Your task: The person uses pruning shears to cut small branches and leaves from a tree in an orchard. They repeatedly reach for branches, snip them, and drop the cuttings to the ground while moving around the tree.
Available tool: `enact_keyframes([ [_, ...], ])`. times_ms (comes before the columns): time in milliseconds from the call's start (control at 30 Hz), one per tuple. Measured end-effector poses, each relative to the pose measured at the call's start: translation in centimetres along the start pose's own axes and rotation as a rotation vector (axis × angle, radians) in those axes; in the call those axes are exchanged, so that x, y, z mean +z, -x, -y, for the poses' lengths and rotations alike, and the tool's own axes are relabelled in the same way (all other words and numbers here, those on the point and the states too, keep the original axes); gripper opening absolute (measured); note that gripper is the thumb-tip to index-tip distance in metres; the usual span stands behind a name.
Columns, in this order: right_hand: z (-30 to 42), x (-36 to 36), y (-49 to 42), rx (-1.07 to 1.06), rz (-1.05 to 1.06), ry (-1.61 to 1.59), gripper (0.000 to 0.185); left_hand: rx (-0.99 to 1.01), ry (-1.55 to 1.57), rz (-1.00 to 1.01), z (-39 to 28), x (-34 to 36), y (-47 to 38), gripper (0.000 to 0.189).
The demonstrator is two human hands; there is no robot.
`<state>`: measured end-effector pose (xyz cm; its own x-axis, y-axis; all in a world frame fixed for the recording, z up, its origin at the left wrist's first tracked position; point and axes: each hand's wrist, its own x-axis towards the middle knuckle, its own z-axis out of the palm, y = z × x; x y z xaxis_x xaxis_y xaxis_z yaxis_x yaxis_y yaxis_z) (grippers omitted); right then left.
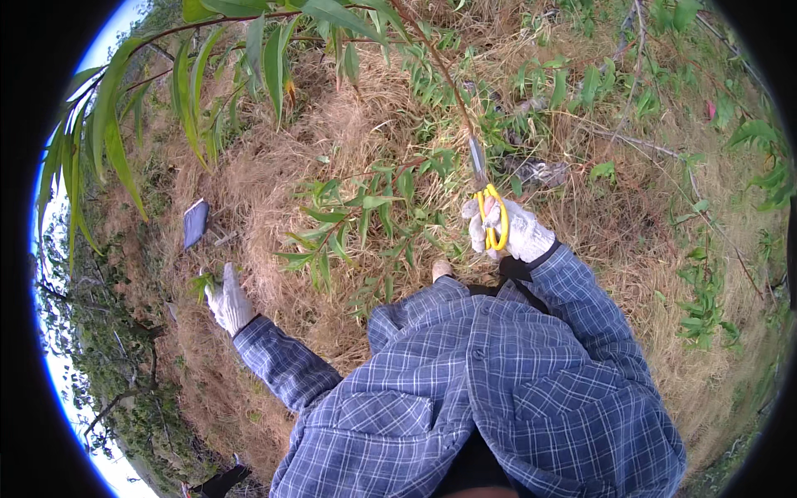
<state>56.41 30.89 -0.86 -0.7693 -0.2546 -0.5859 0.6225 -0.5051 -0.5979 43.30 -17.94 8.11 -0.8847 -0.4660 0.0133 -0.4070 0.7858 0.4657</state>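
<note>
My right hand (526,231), in a white knit glove, holds scissors (503,227) with yellow handles. Their metal blades point away from me and look closed, with the tips over the lower part of a reddish-brown leafy stem (449,78). Whether the blades touch the stem cannot be told. Off to the left is my left hand (230,304), also gloved, with a small tuft of green leaves (203,285) between its fingers. A low leafy shoot (330,233) spreads between my two hands.
Long-leaved branches (274,65) arch overhead at the upper left. A small stool with a blue seat (196,223) stands on dry grass (268,168) beyond my left hand. Bare twigs (654,146) and crumpled plastic-like sheeting (538,172) lie at the right.
</note>
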Motion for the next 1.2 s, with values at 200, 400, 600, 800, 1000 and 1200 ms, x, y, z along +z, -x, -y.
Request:
enact_keyframes([
  [200,-0.8,-2.0,0.0,0.091,-0.018,-0.206,0.024,0.122,-0.242,0.274,2.0,1.4,1.4,0.044],
  [400,-1.3,-2.0,-2.4,0.229,-0.152,-0.089,0.021,0.110,-0.125,-0.006,-7.5,-3.4,1.3,0.051],
  [600,-1.4,0.2,-4.6,0.000,-0.141,0.244,0.041,0.447,0.464,0.146,-17.8,-3.7,2.2,0.020],
  [800,-4.9,0.0,-8.5,-0.162,-0.054,0.689,0.058,1.191,0.196,0.563,-25.3,2.4,2.0,0.040],
  [1000,-4.2,-0.5,-6.9,-0.070,-0.122,1.058,0.064,1.376,-0.403,0.633,-22.4,10.9,4.6,0.054],
  [1200,-2.4,0.8,-3.2,0.119,-0.206,0.318,0.025,1.023,-0.256,0.755,-16.4,13.0,6.4,0.032],
])
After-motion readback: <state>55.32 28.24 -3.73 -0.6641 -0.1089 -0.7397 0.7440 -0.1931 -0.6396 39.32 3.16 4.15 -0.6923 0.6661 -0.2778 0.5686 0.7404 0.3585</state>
